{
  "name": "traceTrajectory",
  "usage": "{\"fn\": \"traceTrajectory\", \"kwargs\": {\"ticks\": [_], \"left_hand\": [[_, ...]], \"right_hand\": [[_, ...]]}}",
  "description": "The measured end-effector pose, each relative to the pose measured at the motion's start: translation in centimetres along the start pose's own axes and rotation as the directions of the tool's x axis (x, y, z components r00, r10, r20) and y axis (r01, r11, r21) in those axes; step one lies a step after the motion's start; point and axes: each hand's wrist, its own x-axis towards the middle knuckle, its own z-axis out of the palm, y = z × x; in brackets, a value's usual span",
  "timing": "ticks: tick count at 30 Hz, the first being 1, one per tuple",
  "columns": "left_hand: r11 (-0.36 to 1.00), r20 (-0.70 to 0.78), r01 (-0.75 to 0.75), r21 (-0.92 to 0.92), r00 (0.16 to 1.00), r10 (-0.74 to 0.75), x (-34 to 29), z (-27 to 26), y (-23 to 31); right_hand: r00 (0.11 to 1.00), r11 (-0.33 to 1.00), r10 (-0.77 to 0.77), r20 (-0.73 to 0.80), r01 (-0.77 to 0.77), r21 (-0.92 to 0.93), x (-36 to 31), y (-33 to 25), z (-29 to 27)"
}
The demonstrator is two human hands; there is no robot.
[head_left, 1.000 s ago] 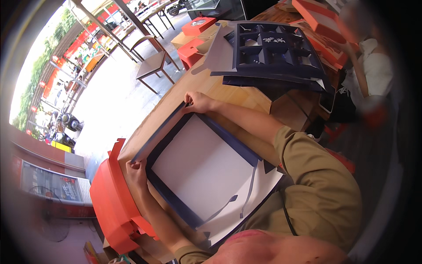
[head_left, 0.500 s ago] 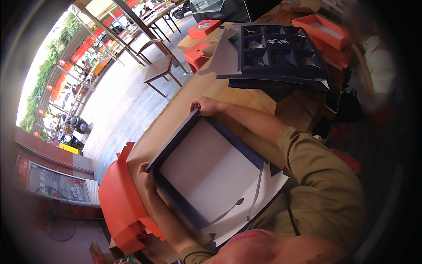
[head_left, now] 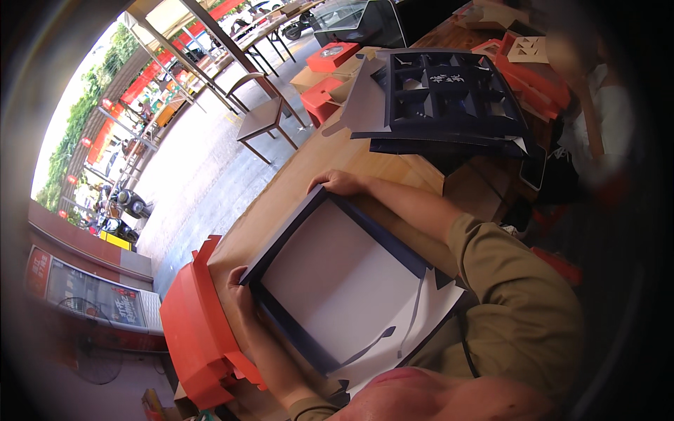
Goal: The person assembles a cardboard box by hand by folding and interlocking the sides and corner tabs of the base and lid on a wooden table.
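Observation:
A partly folded cardboard box [head_left: 344, 274], dark blue outside and pale inside, lies before me on the table. Three of its walls stand up, while the near side spreads out as a pale flap with a dark tab. My left hand [head_left: 241, 284] grips the far wall at its left corner, thumb and fingers closed over the edge. At the other end of that wall, my right hand [head_left: 338, 182] pinches the right corner. Left of my left forearm lies a red cardboard piece [head_left: 196, 326] with folded tabs.
Stacked dark blue boxes with a divider [head_left: 449, 91] stand at the far right. Beyond them a person [head_left: 597, 119] sits by a red box [head_left: 530, 81] and a beige divider [head_left: 528, 49]. A wooden chair [head_left: 261, 125] stands past the table's far edge.
The view has tilted slightly, shifting the scene down. Both my hands keep hold of the box's far wall. A beige divider now shows at the other person's red box.

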Motion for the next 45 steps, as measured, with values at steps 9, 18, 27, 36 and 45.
{"fn": "traceTrajectory", "kwargs": {"ticks": [9, 18, 27, 36, 45], "left_hand": [[0.994, 0.024, -0.063, -0.094, 0.998, 0.065, -0.2, -1.4, -1.4], [0.993, 0.029, -0.083, -0.078, 0.996, 0.086, 0.2, -1.9, -2.5], [0.996, -0.002, -0.086, -0.038, 0.996, 0.086, -0.4, -1.5, -0.9], [0.999, -0.005, 0.004, -0.033, 1.000, -0.004, -1.2, -1.6, -1.4], [0.998, 0.022, -0.032, -0.053, 0.999, 0.034, -0.3, -2.8, -2.9]], "right_hand": [[0.998, 0.998, -0.057, -0.040, 0.056, -0.015, -0.1, -0.8, 0.8], [0.994, 0.998, -0.054, -0.093, 0.052, -0.018, -0.1, 0.1, 0.7], [0.992, 0.999, -0.042, -0.115, 0.044, 0.011, -0.5, -0.5, 0.8], [0.979, 0.991, -0.124, -0.163, 0.130, 0.026, -0.5, 0.6, 0.8], [0.989, 0.994, -0.082, -0.121, 0.089, 0.056, -0.9, -0.6, 0.4]]}}
